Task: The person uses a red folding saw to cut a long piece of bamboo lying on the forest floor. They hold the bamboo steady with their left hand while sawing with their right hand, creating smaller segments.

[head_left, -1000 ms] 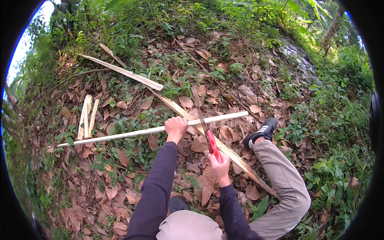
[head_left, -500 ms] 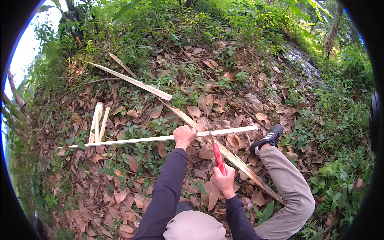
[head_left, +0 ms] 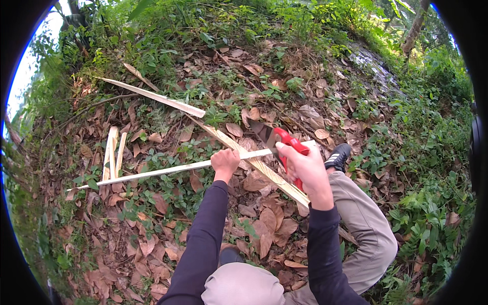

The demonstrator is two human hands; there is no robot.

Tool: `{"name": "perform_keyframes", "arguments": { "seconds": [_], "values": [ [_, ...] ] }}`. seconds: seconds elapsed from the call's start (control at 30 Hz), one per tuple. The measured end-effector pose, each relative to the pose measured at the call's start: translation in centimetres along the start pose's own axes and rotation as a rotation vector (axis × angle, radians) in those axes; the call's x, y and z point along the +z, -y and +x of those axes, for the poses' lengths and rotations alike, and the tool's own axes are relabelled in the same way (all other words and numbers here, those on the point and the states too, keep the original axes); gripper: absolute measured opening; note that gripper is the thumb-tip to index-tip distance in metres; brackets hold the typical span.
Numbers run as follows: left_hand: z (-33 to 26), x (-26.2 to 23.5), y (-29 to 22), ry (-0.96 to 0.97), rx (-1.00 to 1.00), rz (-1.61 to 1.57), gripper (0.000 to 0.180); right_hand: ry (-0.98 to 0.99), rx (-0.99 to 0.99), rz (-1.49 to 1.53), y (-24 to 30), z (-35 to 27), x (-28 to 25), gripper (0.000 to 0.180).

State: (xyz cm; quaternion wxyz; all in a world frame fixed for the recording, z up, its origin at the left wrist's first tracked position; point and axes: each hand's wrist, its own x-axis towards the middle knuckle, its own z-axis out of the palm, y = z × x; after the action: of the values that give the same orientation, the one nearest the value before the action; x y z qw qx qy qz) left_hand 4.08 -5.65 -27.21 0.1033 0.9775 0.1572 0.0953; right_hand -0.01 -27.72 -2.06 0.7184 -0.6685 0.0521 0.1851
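My left hand is closed around a long, thin, pale wooden strip, pressing it where it crosses a thicker split piece of wood lying slantwise on the ground. In my right hand is a hand saw with a red handle. The fingers wrap the handle, and the dark saw blade points forward and left, close over the strip to the right of my left hand. Whether the teeth touch the wood cannot be made out. Part of the strip's right end is hidden behind the right hand.
Another pale wood strip lies ahead on the left. Two short wood pieces meet the long strip's left part. Dry brown leaves and green plants cover the slope. My right shoe stands beyond the strip's right end.
My right hand has moved forward and right, raising and turning the saw; its handle now sits above the strip. My left hand keeps its grip. The whole view has shifted slightly.
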Motion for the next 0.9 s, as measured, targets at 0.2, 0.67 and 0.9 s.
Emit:
{"name": "perform_keyframes", "arguments": {
  "seconds": [0.2,0.67,0.9],
  "values": [
    [0.0,-0.5,1.4,-0.053,0.156,-0.227,0.04,-0.158,-0.297,-0.093,-4.6,-5.1,-4.2,0.027],
    [-2.2,-0.3,3.1,-0.206,0.541,-0.18,0.04,-0.251,-0.261,-0.056,-12.9,-8.6,-4.9,0.026],
    [-3.7,-0.5,2.4,-0.228,0.479,-0.21,0.031,-0.235,-0.261,-0.143,-12.7,-9.1,-4.0,0.028]
  ]
}}
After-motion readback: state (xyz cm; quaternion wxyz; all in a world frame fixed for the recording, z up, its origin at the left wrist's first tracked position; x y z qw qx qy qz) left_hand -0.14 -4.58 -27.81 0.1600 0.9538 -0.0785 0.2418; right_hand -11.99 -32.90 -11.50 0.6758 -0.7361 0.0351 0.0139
